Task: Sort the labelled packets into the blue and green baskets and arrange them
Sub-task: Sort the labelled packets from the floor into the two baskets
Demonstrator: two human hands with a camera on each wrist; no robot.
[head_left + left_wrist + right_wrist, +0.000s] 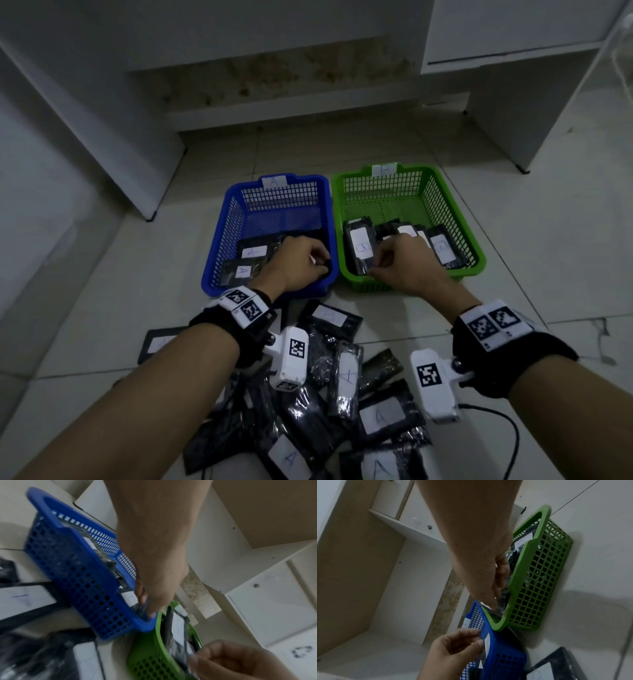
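1. Fingers of my left hand [297,263] curl round a black packet at the near right corner of the blue basket [219,240]; my right hand [399,263] pinches the near edge of a packet in the green basket [455,219], beside the packet marked B [361,247].
2. I judge both grips are for setting packets down in line: the blue basket carries an A tag and holds packets marked A [251,260] along its near side, while the green carries a B tag and holds a row standing on edge against its near wall.
3. The two baskets sit touching, so my hands work close together over the shared walls; the mesh rims could catch a packet corner.
4. The far halves of both baskets are bare, giving room to slide rows away from me.
5. Unsorted packets [346,387] lie heaped on the tiled floor [531,240] near me, under my wrists; white cabinets stand beyond.
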